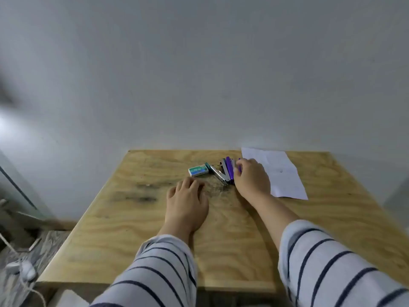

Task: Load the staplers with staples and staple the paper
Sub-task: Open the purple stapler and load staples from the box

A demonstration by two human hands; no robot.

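Observation:
On the wooden table (132, 218) lies a small teal staple box (198, 170). Right of it sits a teal-and-metal stapler (215, 172), and beside that a purple stapler (229, 171). My right hand (252, 178) rests over the right side of the purple staplers, fingers curled around a purple one; how firmly it grips is hidden. A white sheet of paper (281, 173) lies at the far right, partly under that hand. My left hand (188, 202) lies flat on the table, fingers apart, just below the staple box and holding nothing.
A plain grey wall stands right behind the table's far edge. Dark stains mark the wood at the left (141, 191). On the floor at the lower left lie a cord and a white plug (22, 270).

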